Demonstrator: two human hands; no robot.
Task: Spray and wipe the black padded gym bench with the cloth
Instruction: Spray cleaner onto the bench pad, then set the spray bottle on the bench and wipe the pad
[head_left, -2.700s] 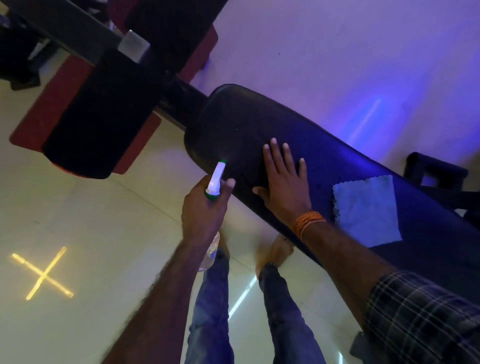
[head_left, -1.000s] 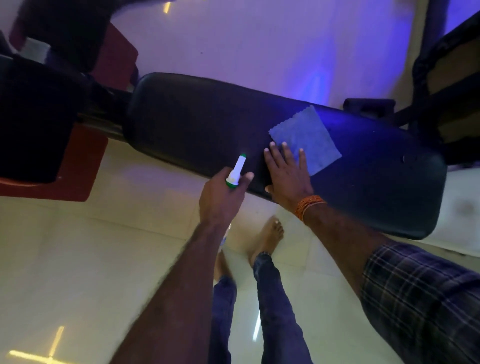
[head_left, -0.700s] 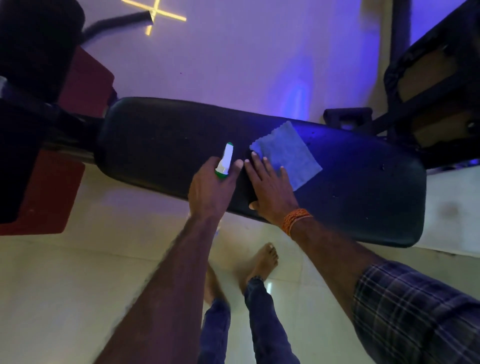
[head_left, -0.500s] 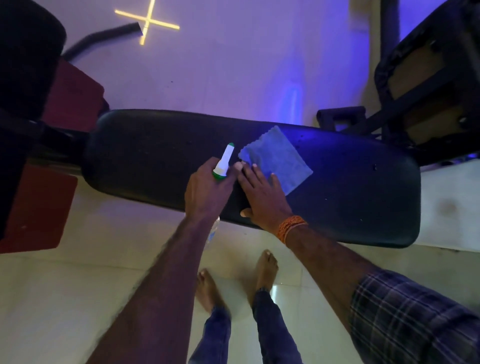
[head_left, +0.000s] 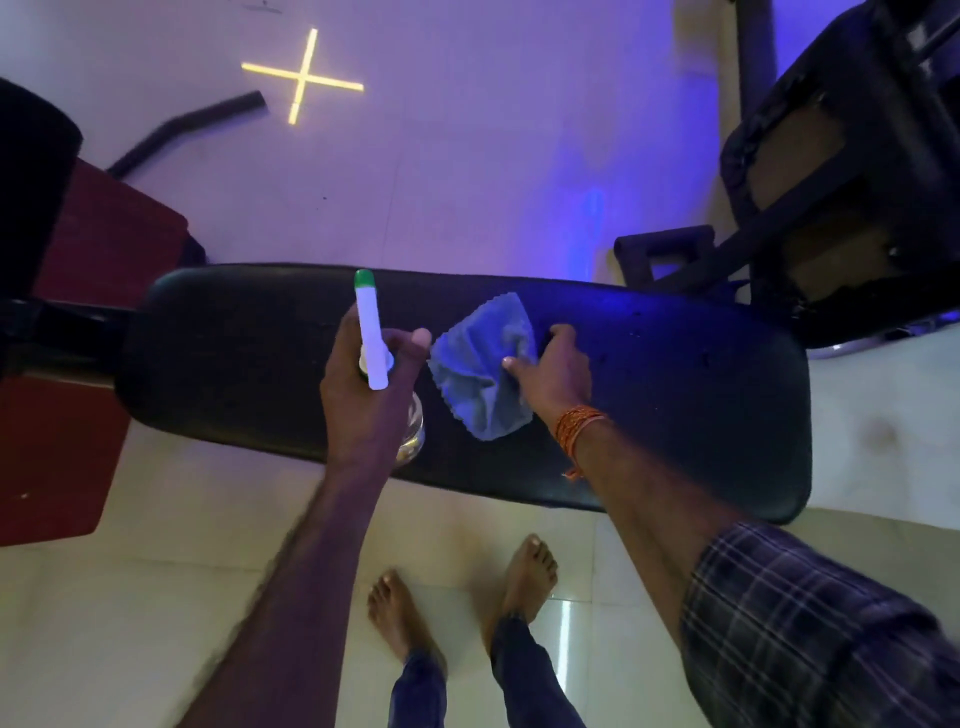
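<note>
1. Gripping the blue cloth (head_left: 480, 374), the right hand (head_left: 553, 376) sits at the middle of the frame, fingers and thumb curled round the bunched fabric.
2. Orange threads (head_left: 577, 423) circle that wrist, and a plaid sleeve (head_left: 810, 629) covers the arm at lower right.
3. The cloth is crumpled over the centre of the pad, one corner trailing toward the near edge.
4. Just left of it, the left hand (head_left: 363, 410) is clamped round a spray bottle (head_left: 371, 338), its white nozzle with a green tip pointing toward the top of the frame.
5. The black padded bench (head_left: 675, 400) runs left to right across the middle of the frame, beneath both hands.
6. Two bare feet (head_left: 522, 577) stand on the pale tiled floor (head_left: 130, 597) at bottom centre.
7. A yellow cross of light (head_left: 301, 79) glows at upper left, a red mat (head_left: 57, 457) lies along the left edge, and dark gym equipment (head_left: 841, 156) fills the upper right.
</note>
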